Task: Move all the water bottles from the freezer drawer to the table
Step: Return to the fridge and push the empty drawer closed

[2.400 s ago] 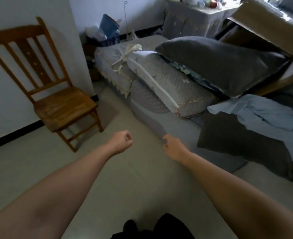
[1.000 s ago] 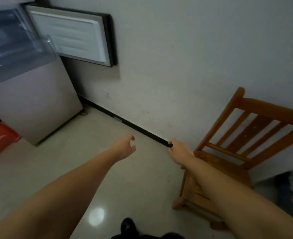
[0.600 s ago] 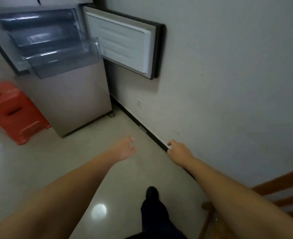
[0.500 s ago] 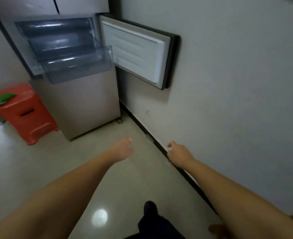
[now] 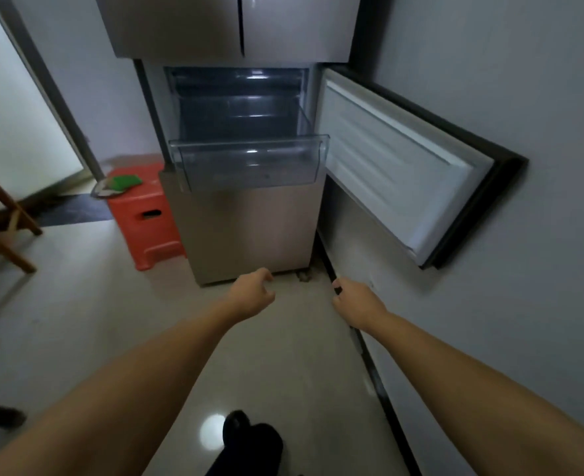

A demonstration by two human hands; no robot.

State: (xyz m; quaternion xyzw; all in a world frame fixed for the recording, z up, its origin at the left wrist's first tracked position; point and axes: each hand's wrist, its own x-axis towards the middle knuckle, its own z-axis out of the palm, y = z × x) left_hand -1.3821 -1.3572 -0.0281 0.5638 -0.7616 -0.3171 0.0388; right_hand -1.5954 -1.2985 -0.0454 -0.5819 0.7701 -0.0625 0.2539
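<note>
- The fridge [image 5: 249, 231] stands ahead, its freezer door [image 5: 407, 166] swung right.
- The clear freezer drawer [image 5: 249, 163] juts out; I see no water bottles in it (I'd expect cold, slick ones, best gripped mid-body).
- My left hand [image 5: 253, 297] and right hand [image 5: 357, 304] hang loosely curled, holding nothing.

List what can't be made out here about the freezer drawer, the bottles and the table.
Head view, the only one:
- Freezer drawer: pulled out, but its floor lies behind the murky clear front wall; whether bottles remain cannot be told.
- Drawers behind it: dark, contents unreadable.
- Table: outside the frame; only a wooden furniture leg shows at the left edge.
- Left hand and right hand: hold nothing; the fingertips are blurred.
</note>
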